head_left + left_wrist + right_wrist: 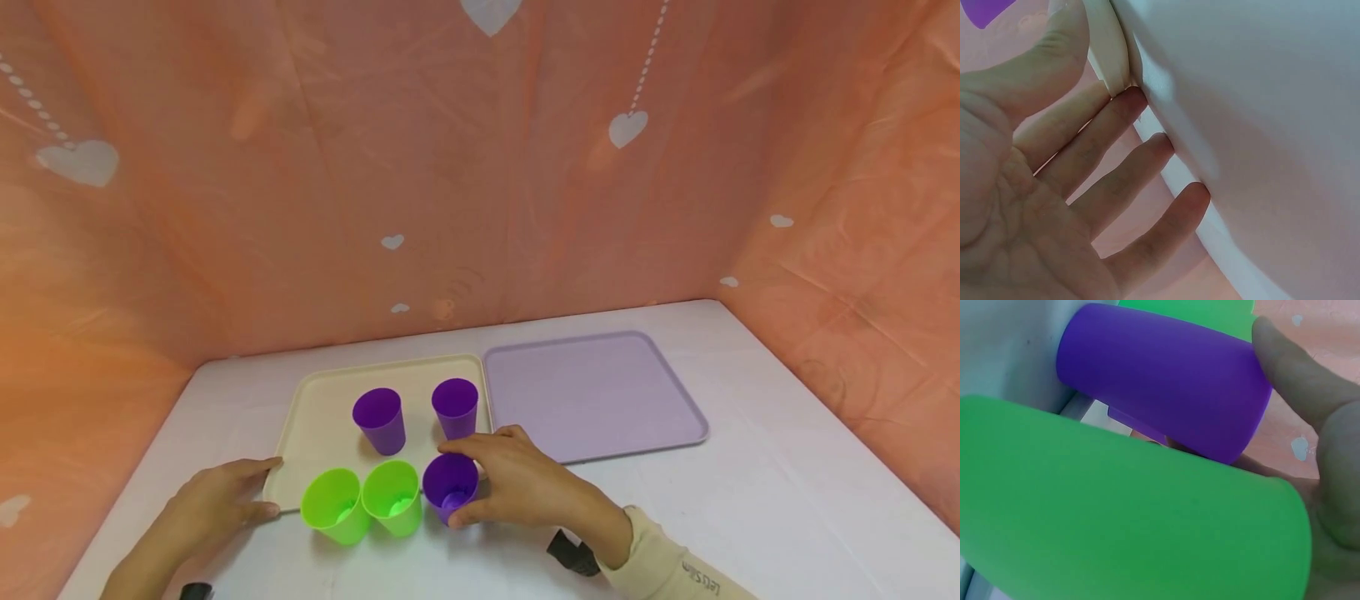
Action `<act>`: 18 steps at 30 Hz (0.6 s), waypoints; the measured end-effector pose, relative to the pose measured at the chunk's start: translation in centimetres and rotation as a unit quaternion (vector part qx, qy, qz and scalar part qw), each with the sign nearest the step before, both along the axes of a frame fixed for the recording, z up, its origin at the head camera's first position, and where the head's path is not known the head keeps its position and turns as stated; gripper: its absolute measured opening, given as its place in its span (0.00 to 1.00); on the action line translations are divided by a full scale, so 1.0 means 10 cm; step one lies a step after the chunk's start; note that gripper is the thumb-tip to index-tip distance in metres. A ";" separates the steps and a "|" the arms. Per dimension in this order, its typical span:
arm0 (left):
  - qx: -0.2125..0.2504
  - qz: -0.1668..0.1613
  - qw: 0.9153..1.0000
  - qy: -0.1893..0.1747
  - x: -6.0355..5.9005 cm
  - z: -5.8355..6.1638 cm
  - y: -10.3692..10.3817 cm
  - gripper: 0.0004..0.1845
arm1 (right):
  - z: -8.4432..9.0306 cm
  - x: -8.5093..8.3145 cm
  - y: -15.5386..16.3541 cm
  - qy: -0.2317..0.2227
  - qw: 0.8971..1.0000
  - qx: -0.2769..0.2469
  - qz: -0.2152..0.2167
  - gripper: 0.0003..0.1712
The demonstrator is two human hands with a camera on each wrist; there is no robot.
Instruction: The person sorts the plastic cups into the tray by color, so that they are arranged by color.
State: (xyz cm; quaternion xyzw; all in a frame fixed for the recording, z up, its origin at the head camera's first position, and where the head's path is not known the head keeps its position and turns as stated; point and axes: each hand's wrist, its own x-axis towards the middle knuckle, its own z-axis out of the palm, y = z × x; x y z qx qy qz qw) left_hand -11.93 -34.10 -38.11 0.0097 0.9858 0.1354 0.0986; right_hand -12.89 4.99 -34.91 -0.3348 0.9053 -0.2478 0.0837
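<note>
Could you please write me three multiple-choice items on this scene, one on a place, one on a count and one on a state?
1. Where does the lilac tray lie?
A. right of the cream tray
B. stacked on it
C. left of it

2. How many purple cups are in view?
A. one
B. three
C. five

3. What is the right hand doing?
A. lying flat on the table
B. gripping the near purple cup
C. lifting a tray

Answers: 1 A, the trays sit side by side; 2 B, two stand on the cream tray, one nearer; 3 B, thumb and fingers curl round its wall.
</note>
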 end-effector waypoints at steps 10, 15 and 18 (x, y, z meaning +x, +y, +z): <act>0.000 -0.013 1.000 0.017 0.01 -0.01 -0.02 0.41 | 0.00 0.01 -0.01 0.002 1.000 -0.004 -0.005 0.44; 0.001 -0.009 1.000 0.015 0.00 -0.01 -0.03 0.41 | 0.01 0.01 0.00 0.013 1.000 -0.023 0.000 0.43; 0.005 -0.008 1.000 0.017 0.00 -0.02 -0.03 0.41 | 0.03 0.02 0.01 0.012 0.999 -0.033 0.001 0.43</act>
